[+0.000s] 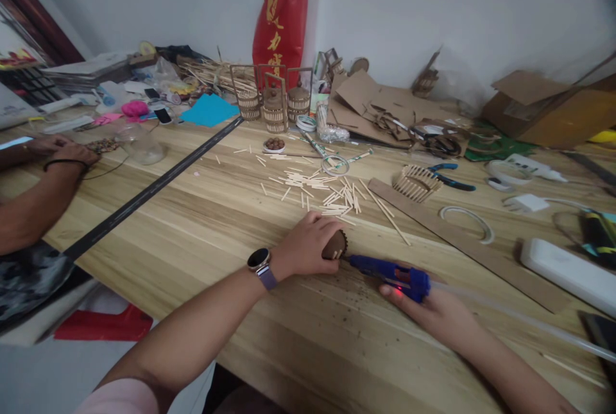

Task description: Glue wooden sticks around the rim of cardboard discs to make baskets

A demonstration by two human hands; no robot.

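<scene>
My left hand [310,244], with a watch on the wrist, grips a small brown round piece [335,245] with a toothed edge, and a few pale stick ends show on it. My right hand [428,308] is wrapped around a blue hot glue gun [392,273] with a red light glowing near the thumb. The gun's nozzle points left, close to the brown piece; whether they touch I cannot tell. A long clear glue stick [524,321] trails from the gun's back. Beyond my left hand lie many short wooden sticks [344,199], scattered loosely.
A cardboard strip [462,241] and white power strip [570,273] lie at right, near blue-handled pliers [452,178]. Small stick baskets [275,109] stand at the back before a red bag [282,22]. Another person's hands [72,151] work at far left.
</scene>
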